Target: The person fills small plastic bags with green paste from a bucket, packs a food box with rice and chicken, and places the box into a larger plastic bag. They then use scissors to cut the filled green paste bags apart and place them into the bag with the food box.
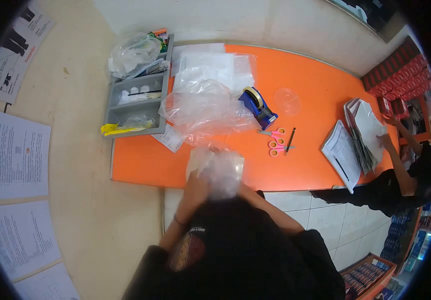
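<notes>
Bag at the front edge: and here it is, a crumpled, see-through plastic bag (pixel 220 172) with a pale beige, flat-sided item (pixel 194 162) beside or under it, I can't tell which, right by the near rim of the orange-topped bench (pixel 305 172)
Left hand: in at the bag's left side, the left hand (pixel 196 187), blurred; how tightly the fingers are closed, I can't tell
Right hand: over on the other side, the right hand (pixel 247 192), mostly hidden near the bag; wide or narrow, can't tell
Left border: a grey plastic divided tray (pixel 168 90) hugs the wall side, a heap of clear plastic bags (pixel 210 112) pressing up beside it
Middle: a blue tape dispenser (pixel 263 114), pink-handled scissors (pixel 277 150) and a slim black pen (pixel 290 140) just beside them
Open room: a broad orange stretch runs from the pen across to the white ruled notebook (pixel 340 155), which juts over the near edge
Far right: a co-worker's hand (pixel 386 142) on a thick stack of papers (pixel 365 125), red boxes (pixel 400 72) piled behind
Writing: printed wall sheets (pixel 14 150), a white printed slip (pixel 169 138), red lettering on a poster (pixel 18 50), all too small to read
</notes>
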Demonstrator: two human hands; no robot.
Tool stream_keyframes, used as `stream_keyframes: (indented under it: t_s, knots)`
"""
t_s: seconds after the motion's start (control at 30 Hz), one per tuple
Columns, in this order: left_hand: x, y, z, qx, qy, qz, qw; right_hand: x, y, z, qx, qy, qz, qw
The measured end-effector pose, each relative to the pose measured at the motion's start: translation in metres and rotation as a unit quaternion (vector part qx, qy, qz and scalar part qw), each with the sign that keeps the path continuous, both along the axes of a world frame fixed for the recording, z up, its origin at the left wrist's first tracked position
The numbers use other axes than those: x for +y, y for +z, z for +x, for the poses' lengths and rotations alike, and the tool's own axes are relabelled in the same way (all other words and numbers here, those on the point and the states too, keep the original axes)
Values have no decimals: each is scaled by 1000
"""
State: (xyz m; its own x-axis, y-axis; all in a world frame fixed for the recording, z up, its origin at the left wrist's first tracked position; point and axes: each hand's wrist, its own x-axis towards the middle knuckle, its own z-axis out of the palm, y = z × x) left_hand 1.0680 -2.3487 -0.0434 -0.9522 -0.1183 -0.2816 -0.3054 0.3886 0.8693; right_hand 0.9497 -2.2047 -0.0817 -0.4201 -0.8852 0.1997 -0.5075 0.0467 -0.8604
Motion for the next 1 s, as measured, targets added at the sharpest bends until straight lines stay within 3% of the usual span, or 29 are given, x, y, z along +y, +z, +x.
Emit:
stream_keyframes:
  t_s: [0.07, 0.1, 0.17, 0.23, 0.27, 0.3, 0.33, 0.37, 0.4, 0.47, 0.5, 0.57, 0.6, 0.67, 0.7, 0.77, 0.8, 0.87, 0.9, 0.97, 1.0]
  knots:
    - [6, 47, -12, -6, -51, -76, 996, -11, -46, -4, 34, -64, -47, 996]
    - [4, 57, -14, -8, -69, -103, 992, -15, -61, -14, -289, -69, -83, 951]
    - [-16, 36, 4, 169, -5, -256, 952, -22, -71, -25, -580, -62, -111, 804]
    - [-13, 12, 0, 118, -18, -316, 941, -35, -71, -26, -286, -64, -16, 956]
    - [2, 2, -13, 120, -21, -211, 970, -31, -4, -16, -396, -43, -149, 905]
    - [16, -14, -25, 120, -26, -103, 987, -34, 17, -2, -395, -45, -151, 905]
    - [28, -60, -28, 246, 91, -129, 956, -35, 29, 15, -293, -117, -119, 942]
    - [35, -74, -35, 247, 117, -116, 955, -32, 38, 27, -184, -190, -84, 961]
    - [35, -75, -40, 238, 119, -102, 958, -22, 46, 28, -180, -196, -84, 960]
    - [32, -79, -41, 216, 107, -85, 967, 13, 58, 21, -103, 113, 7, 988]
    - [31, -76, -42, 214, 97, -82, 968, 34, 65, 17, -95, 107, 10, 990]
    - [28, -67, -50, 226, 88, -84, 967, 75, 74, 13, -65, -84, -58, 993]
    - [29, -56, -56, 242, 79, -96, 962, 89, 57, 14, -59, -88, -60, 993]
    - [33, -24, -72, 295, 46, -123, 946, 104, 8, 11, -79, -334, -48, 938]
    - [38, -2, -78, 332, 14, -140, 933, 103, 2, 7, -76, -336, -51, 938]
    - [49, 49, -90, 407, -91, -165, 894, 98, -4, 4, -272, -306, -99, 907]
    - [53, 74, -96, 440, -160, -172, 867, 96, 15, -6, -270, -304, -105, 908]
    - [63, 111, -113, 467, -304, -154, 816, 88, 72, -41, -455, -239, -318, 797]
    - [66, 121, -120, 452, -356, -138, 806, 79, 70, -58, -456, -235, -320, 796]
    - [63, 135, -134, 319, -420, -101, 844, 61, 58, -74, -397, -150, -273, 863]
    - [54, 154, -158, 240, -435, -180, 849, 54, 56, -75, -375, -120, -258, 882]
